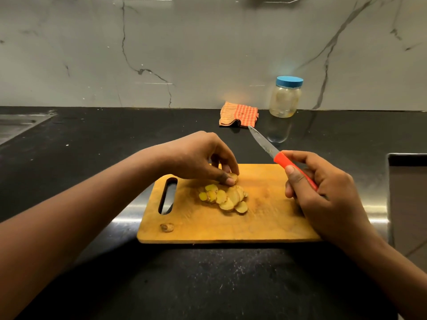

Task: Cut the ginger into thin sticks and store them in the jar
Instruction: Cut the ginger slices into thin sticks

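Several round ginger slices lie in a loose pile on the wooden cutting board. My left hand pinches one ginger slice at the pile's far edge. My right hand grips the red handle of a knife, whose blade points up and away to the left, off the board. A small ginger end piece sits near the board's front left corner. The clear jar with a blue lid stands closed at the back by the wall.
An orange checked cloth lies folded left of the jar. The black counter has a metal sink edge at the far left and a recessed metal basin at the right.
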A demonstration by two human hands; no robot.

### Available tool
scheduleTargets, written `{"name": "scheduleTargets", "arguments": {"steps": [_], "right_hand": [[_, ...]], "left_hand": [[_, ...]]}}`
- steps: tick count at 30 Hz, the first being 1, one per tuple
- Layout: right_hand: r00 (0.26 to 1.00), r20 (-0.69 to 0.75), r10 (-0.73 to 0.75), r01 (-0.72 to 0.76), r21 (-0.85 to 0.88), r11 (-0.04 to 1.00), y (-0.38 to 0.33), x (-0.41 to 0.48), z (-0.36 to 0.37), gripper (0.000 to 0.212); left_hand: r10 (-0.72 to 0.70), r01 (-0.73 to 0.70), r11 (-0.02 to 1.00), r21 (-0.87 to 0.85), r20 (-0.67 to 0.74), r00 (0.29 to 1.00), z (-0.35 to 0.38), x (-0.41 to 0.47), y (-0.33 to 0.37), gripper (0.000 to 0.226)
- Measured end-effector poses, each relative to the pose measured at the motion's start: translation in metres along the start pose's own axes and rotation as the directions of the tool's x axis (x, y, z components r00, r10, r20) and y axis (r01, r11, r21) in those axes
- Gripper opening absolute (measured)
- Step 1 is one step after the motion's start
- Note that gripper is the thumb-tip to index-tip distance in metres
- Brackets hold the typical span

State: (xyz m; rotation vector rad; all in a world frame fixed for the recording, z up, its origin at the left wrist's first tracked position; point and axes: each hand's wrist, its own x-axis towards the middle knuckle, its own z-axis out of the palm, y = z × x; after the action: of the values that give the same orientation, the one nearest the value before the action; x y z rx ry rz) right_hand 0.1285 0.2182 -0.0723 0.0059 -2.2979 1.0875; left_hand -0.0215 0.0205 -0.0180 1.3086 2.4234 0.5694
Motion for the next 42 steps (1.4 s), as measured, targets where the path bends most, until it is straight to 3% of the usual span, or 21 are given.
{"name": "scheduleTargets", "arguments": {"steps": [5, 9, 11, 14, 17, 21, 30, 42], "right_hand": [[1.000, -0.016, 0.018, -0.018, -0.019, 1.000, 0.001, 0.000, -0.001, 0.025], [0.999, -0.039, 0.025, -0.027, -0.038, 0.999, 0.002, 0.000, -0.002, 0.026], [0.997, -0.064, 0.030, -0.034, -0.055, 0.998, 0.003, -0.001, -0.004, 0.025], [0.995, -0.085, 0.057, -0.062, -0.056, 0.997, 0.005, -0.001, -0.006, 0.022], [0.993, -0.091, 0.070, -0.077, -0.070, 0.995, 0.006, -0.002, -0.007, 0.019], [0.995, -0.085, 0.057, -0.066, -0.115, 0.991, 0.004, -0.003, -0.008, 0.022], [0.993, -0.004, -0.117, 0.110, -0.311, 0.944, -0.011, -0.013, -0.008, 0.026], [0.974, 0.135, -0.180, 0.219, -0.383, 0.898, -0.021, -0.033, -0.006, 0.034]], "left_hand": [[-0.017, 0.002, 0.991, -0.131, -0.119, 0.993, 0.005, 0.017, 0.006, 0.025], [-0.130, 0.073, 0.961, -0.268, -0.201, 0.971, 0.012, 0.032, 0.014, 0.023], [-0.166, 0.109, 0.965, -0.237, -0.235, 0.958, 0.016, 0.036, 0.017, 0.021], [-0.163, 0.151, 0.987, -0.062, -0.267, 0.950, 0.017, 0.036, 0.019, 0.024], [-0.162, 0.166, 0.986, 0.015, -0.151, 0.975, 0.009, 0.029, 0.019, 0.026], [-0.107, 0.106, 0.993, -0.051, -0.012, 0.994, 0.002, 0.019, 0.009, 0.030], [-0.036, -0.008, 0.977, -0.211, -0.200, 0.979, 0.019, 0.019, -0.001, 0.020], [0.018, -0.088, 0.948, -0.306, -0.226, 0.974, 0.029, 0.022, -0.003, 0.030]]}}
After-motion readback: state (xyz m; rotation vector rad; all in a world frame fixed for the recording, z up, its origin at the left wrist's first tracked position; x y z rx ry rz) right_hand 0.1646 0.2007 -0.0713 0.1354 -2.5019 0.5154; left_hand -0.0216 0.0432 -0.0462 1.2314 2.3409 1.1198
